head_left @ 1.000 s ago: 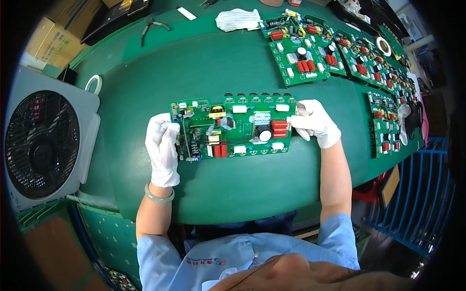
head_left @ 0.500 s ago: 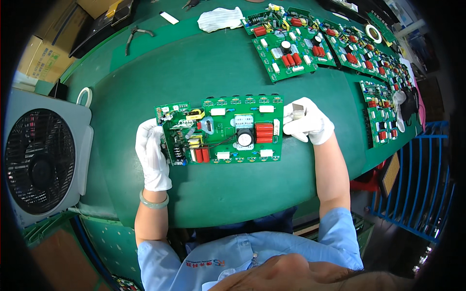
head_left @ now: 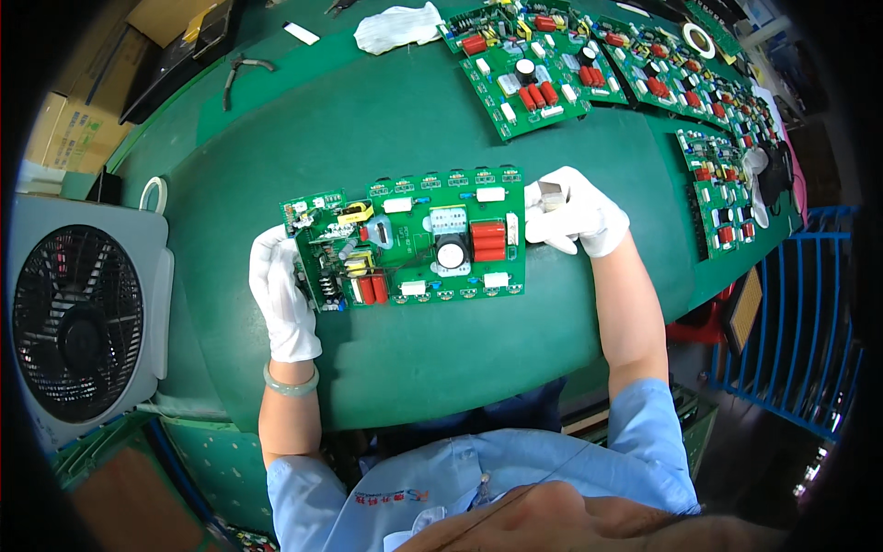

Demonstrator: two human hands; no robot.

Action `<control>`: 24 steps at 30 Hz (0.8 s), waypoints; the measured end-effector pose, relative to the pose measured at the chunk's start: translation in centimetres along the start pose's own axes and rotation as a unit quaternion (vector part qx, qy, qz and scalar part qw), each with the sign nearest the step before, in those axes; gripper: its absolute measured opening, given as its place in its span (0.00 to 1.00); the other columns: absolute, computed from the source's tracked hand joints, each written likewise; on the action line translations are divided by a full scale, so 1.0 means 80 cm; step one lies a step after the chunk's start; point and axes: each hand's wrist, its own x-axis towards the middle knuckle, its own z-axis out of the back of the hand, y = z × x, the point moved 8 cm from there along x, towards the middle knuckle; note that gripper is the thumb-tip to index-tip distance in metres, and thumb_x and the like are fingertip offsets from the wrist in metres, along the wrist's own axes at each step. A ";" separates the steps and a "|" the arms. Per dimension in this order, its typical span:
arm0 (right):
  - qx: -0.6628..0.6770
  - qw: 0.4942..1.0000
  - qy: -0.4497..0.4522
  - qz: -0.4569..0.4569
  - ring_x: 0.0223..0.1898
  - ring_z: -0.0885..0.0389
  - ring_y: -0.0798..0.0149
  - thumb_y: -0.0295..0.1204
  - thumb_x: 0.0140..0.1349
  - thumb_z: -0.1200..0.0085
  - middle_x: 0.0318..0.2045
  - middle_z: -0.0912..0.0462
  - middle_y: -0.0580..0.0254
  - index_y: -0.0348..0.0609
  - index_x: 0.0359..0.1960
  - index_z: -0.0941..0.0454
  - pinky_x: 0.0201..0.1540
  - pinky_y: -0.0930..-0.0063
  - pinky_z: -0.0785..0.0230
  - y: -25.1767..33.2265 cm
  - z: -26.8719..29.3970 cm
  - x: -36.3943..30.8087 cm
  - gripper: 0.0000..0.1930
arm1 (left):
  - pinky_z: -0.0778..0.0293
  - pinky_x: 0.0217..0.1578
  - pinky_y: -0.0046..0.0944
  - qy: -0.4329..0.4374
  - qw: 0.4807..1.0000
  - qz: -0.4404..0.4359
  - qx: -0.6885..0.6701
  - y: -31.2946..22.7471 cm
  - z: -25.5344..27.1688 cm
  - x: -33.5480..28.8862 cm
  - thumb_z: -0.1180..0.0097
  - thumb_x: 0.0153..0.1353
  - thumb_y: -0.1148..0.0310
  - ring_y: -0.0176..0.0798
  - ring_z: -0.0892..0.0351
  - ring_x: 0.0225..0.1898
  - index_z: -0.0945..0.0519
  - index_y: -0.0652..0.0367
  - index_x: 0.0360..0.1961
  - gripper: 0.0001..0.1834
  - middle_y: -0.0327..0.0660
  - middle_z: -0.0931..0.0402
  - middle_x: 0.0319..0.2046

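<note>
A green circuit board (head_left: pixel 418 230) with red capacitors, white blocks and a round black-and-white part is in front of me over the green table. A smaller board (head_left: pixel 322 262), packed with parts, stands along its left end. My left hand (head_left: pixel 281 293), in a white glove, is closed round that left end; its fingertips are partly hidden behind the board. At the board's right edge, my gloved right hand (head_left: pixel 581 216) pinches a small grey metal-looking piece (head_left: pixel 552 195). Whether those fingers also grip the board's edge I cannot tell.
Several similar circuit boards (head_left: pixel 529 87) lie at the far right. A white cloth (head_left: pixel 397 29), pliers (head_left: pixel 241 74) and a tape roll (head_left: pixel 153 195) rest toward the back and left. A fan (head_left: pixel 83 313) stands at the left; a blue rack (head_left: pixel 782 317) is off the right edge.
The whole view has shifted slightly. The circuit board, held at its left end, appears a little further left and up. Both hands keep their grips.
</note>
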 end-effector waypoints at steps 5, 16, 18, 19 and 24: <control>-0.005 1.000 -0.006 -0.002 0.10 0.37 0.81 0.34 0.48 0.31 0.15 0.25 0.70 0.38 0.40 0.17 0.13 0.83 0.56 0.002 0.001 0.000 0.18 | 0.25 0.38 0.28 0.007 0.999 0.041 0.013 0.009 0.004 0.004 0.52 0.68 0.65 0.28 0.23 0.36 0.27 0.67 0.47 0.15 0.40 0.22 0.38; -0.034 0.999 0.010 0.003 0.08 0.40 0.82 0.32 0.51 0.32 0.11 0.27 0.69 0.39 0.36 0.18 0.12 0.83 0.57 -0.001 0.001 0.008 0.14 | 0.34 0.24 0.22 -0.004 1.000 0.027 0.002 -0.003 -0.007 0.003 0.50 0.66 0.69 0.20 0.30 0.24 0.25 0.64 0.43 0.10 0.33 0.23 0.29; -0.033 0.999 -0.001 0.003 0.08 0.42 0.82 0.32 0.51 0.33 0.10 0.27 0.69 0.39 0.34 0.18 0.12 0.83 0.57 -0.001 -0.001 0.008 0.12 | 0.33 0.27 0.22 -0.004 1.000 0.020 0.001 -0.003 -0.005 0.003 0.50 0.66 0.69 0.20 0.29 0.26 0.25 0.64 0.43 0.10 0.34 0.23 0.30; -0.038 0.999 0.000 0.000 0.08 0.42 0.82 0.32 0.51 0.33 0.10 0.27 0.69 0.39 0.33 0.18 0.12 0.83 0.57 -0.001 -0.001 0.008 0.11 | 0.32 0.28 0.22 -0.008 1.000 0.019 0.002 -0.005 -0.009 0.002 0.49 0.66 0.69 0.21 0.29 0.27 0.25 0.64 0.43 0.10 0.34 0.23 0.31; -0.072 0.997 -0.004 -0.031 0.08 0.43 0.82 0.32 0.53 0.34 0.10 0.27 0.67 0.38 0.32 0.18 0.12 0.84 0.57 -0.005 -0.001 0.017 0.11 | 0.31 0.31 0.24 -0.002 1.000 0.008 0.018 -0.006 -0.005 0.003 0.48 0.66 0.69 0.22 0.28 0.30 0.25 0.63 0.44 0.10 0.34 0.23 0.33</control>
